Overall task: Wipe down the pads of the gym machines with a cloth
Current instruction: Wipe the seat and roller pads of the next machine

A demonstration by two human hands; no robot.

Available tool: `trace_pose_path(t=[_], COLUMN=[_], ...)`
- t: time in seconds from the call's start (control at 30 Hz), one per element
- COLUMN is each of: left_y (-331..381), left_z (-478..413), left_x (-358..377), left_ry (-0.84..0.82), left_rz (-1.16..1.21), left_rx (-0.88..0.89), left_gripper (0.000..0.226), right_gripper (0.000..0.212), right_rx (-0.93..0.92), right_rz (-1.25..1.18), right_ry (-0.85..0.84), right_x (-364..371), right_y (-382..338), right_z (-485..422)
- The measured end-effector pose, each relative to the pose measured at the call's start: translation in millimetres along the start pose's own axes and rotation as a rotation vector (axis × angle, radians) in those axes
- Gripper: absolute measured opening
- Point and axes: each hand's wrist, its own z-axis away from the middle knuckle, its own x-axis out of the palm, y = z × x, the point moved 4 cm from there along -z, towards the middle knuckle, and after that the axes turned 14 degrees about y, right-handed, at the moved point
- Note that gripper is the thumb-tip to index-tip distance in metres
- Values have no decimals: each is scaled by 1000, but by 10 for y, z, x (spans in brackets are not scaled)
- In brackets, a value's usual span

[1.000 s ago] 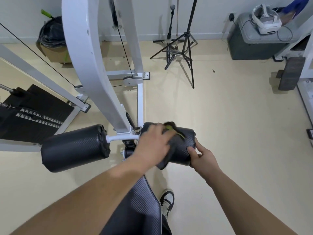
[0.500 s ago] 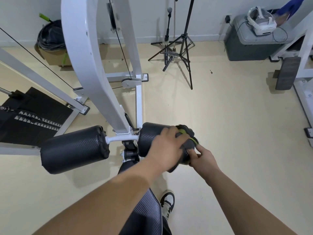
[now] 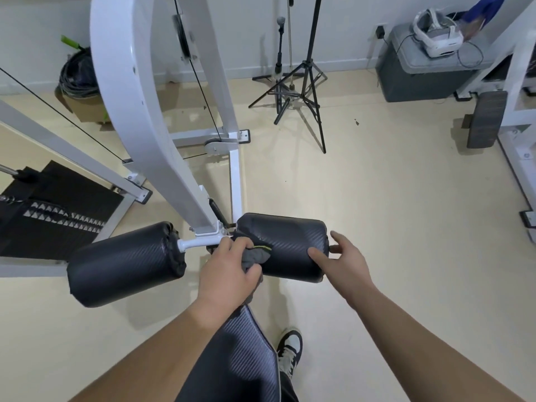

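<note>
Left hand [image 3: 229, 274] with cloth [image 3: 255, 255] against pad [image 3: 285, 245]

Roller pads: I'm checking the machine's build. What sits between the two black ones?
In the head view, a white crossbar under the white upright joins left pad and right pad.

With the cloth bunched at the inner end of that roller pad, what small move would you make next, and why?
Probably sweep the cloth back along the right pad toward its outer end. The left hand holds it bunched at the pad's inner end, near the white bar, while the right hand is open at the outer end, seemingly ready to steady it.
</note>
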Motion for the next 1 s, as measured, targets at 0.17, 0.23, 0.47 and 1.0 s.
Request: trace_pose_path(t=[0.17,0.23,0.47,1.0], left_y=[165,361,1251,1423], left_z=[-411,-565,-275,-465], left_x=[-110,48,464,545], left_ry=[145,139,-123,-209], left_rz=[159,90,13,-81], left_rx=[-55,-38,237,372], left_gripper=[32,36,56,37], right_gripper=[35,31,22,26], right_rx=[-19,-10,-19,116], right_rz=[47,22,4,143], right_ry=[-3,0,-11,-235], right_x=[53,79,122,55], right_y=[-81,-49,-34,-66], right_z=[-41,-58,-129,-211])
